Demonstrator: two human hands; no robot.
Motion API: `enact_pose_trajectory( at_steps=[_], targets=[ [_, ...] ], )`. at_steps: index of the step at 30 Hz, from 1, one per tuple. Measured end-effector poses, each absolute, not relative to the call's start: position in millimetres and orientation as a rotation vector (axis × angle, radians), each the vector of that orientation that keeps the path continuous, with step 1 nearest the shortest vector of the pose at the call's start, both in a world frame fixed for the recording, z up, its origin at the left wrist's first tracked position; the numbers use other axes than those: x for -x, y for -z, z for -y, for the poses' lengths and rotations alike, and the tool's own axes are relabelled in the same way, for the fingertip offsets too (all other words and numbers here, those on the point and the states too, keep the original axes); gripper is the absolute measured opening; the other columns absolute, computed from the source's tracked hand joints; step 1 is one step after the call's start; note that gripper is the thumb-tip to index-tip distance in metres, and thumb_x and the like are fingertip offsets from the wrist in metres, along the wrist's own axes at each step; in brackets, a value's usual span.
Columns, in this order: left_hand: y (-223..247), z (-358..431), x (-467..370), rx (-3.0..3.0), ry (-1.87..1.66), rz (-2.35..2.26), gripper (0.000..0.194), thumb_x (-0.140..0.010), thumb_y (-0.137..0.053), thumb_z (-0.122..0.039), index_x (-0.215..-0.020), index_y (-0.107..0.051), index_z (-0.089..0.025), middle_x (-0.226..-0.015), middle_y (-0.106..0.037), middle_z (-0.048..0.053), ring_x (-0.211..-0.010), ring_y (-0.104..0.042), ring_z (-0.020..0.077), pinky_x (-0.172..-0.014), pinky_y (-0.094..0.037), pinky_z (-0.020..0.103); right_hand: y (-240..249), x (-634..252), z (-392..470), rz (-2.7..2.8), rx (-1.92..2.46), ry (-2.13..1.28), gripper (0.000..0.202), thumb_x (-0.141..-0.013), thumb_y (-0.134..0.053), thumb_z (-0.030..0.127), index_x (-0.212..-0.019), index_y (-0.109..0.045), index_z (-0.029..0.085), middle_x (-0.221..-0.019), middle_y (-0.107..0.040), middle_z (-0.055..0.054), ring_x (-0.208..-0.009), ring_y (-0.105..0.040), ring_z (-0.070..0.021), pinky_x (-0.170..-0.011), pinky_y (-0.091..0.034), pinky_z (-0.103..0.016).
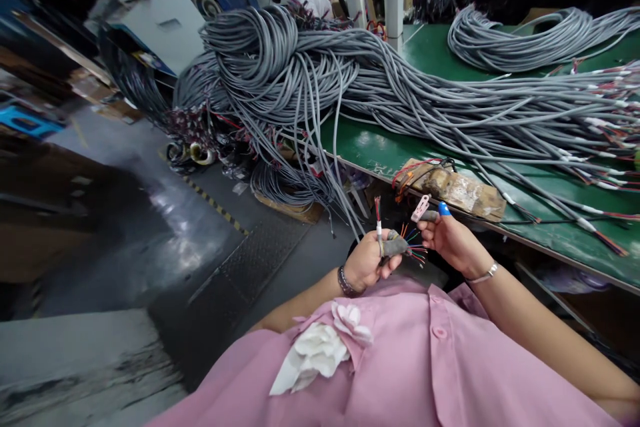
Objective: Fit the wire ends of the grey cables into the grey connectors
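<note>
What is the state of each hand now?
Left hand: closed, holding coloured wires.
Right hand: fingers bent beside small pink piece; firm grip cannot be told.

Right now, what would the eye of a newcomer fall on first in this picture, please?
Probably the big heap of grey cables, spread across the green table and hanging off its left end. Next might come the bright blue covering on the thumb of the right hand, and the thin coloured wires fanning out from the left hand.
</note>
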State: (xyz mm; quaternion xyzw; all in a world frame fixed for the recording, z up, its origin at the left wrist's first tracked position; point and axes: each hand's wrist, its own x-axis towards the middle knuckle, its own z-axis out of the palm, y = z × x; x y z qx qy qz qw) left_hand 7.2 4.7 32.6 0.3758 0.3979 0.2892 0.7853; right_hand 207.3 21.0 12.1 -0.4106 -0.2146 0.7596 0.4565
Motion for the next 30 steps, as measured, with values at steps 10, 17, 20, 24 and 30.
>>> enact_pose_trajectory(
  at_steps=[10,17,20,24,30],
  targets=[
    [-32,-26,-20,-0.754,-0.623,-0.765,0.036,-0.068,-0.072,-0.044,-0.073,-0.054,-0.014,-0.045,-0.053,-0.003,-0.027,-0.037,0.0053,-0.028,-0.019,0.018,-10,-186,-29,0.876,1.154,-1.277,0.037,-0.079,-0.061,0.055,-0.072,-0.064,0.019,-0.059,-0.054,0.001,-0.050,-0.040,-0.0095,-0.048,-0.032,-0.023],
    [-25,-29,-25,-0.764,-0.579,-0.782,0.039,-0.065,-0.073,-0.047,-0.075,-0.054,-0.014,-0.047,-0.053,-0.004,-0.027,-0.037,0.0046,-0.029,-0.017,0.018,-7,-179,-38,0.537,0.896,-1.680,0.047,-0.074,-0.060,0.064,-0.083,-0.067,0.019,-0.067,-0.058,-0.001,-0.057,-0.051,-0.0122,-0.052,-0.042,-0.025],
    [-24,-28,-27,-0.773,-0.552,-0.803,0.037,-0.065,-0.074,-0.044,-0.075,-0.054,-0.014,-0.047,-0.053,-0.004,-0.027,-0.037,0.0042,-0.029,-0.017,0.018,-5,-177,-41,0.511,0.878,-1.637,0.045,-0.071,-0.065,0.062,-0.077,-0.065,0.018,-0.064,-0.059,-0.001,-0.056,-0.053,-0.0127,-0.055,-0.044,-0.027],
    [-23,-28,-29,-0.790,-0.538,-0.815,0.036,-0.066,-0.073,-0.042,-0.076,-0.054,-0.015,-0.046,-0.053,-0.004,-0.027,-0.037,0.0043,-0.029,-0.018,0.017,-5,-177,-40,0.493,0.863,-1.635,0.043,-0.072,-0.064,0.062,-0.074,-0.064,0.019,-0.064,-0.060,-0.001,-0.057,-0.054,-0.0134,-0.055,-0.045,-0.027],
    [-27,-23,-26,-0.804,-0.594,-0.819,0.035,-0.068,-0.071,-0.044,-0.070,-0.051,-0.016,-0.046,-0.053,-0.004,-0.027,-0.037,0.0048,-0.028,-0.017,0.017,-11,-182,-34,0.425,0.823,-1.804,0.050,-0.075,-0.055,0.069,-0.074,-0.063,0.020,-0.072,-0.063,-0.003,-0.056,-0.054,-0.0131,-0.052,-0.045,-0.026]
  ],
)
